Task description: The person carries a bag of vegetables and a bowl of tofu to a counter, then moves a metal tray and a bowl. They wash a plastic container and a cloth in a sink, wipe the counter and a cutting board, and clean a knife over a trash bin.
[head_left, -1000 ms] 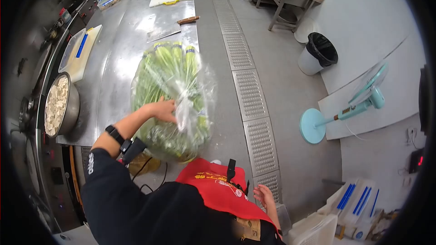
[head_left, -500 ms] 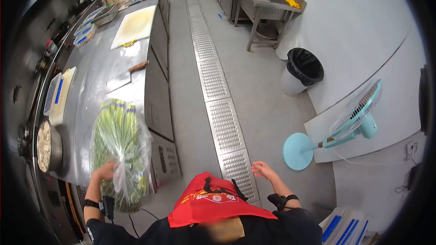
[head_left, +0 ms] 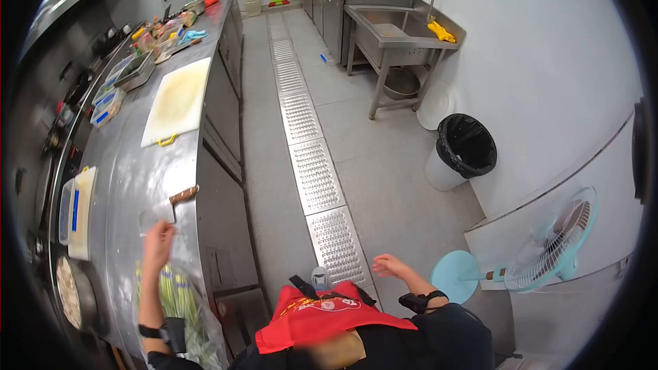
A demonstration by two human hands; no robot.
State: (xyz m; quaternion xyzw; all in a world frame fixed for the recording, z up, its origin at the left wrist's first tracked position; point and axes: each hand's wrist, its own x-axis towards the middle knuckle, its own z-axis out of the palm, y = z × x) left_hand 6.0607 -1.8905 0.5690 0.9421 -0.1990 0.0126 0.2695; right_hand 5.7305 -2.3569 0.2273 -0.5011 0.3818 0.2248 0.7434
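Observation:
My left hand (head_left: 158,242) reaches over the steel counter, fingers loosely bent at the lower edge of a cleaver's blade, holding nothing that shows. The cleaver (head_left: 184,195) lies flat, its wooden handle toward the counter's front edge. Below that hand and partly behind my forearm is a clear plastic bag of long green vegetables (head_left: 179,301), its lower end cut off by the view. My right hand (head_left: 391,266) hangs in the air over the floor, fingers stretched out and empty, to the right of the red apron (head_left: 319,316).
A white cutting board (head_left: 177,101) lies farther up the counter (head_left: 123,164). At left are another board (head_left: 82,216) and a metal bowl of pale food (head_left: 68,291). A teal fan (head_left: 548,250) and a black-lined bin (head_left: 466,147) stand at right; a sink (head_left: 394,31) is beyond.
My left hand has left the bag of vegetables and moved forward to the cleaver's blade. The view has shifted, so the bag sits lower in it. My right hand stays open.

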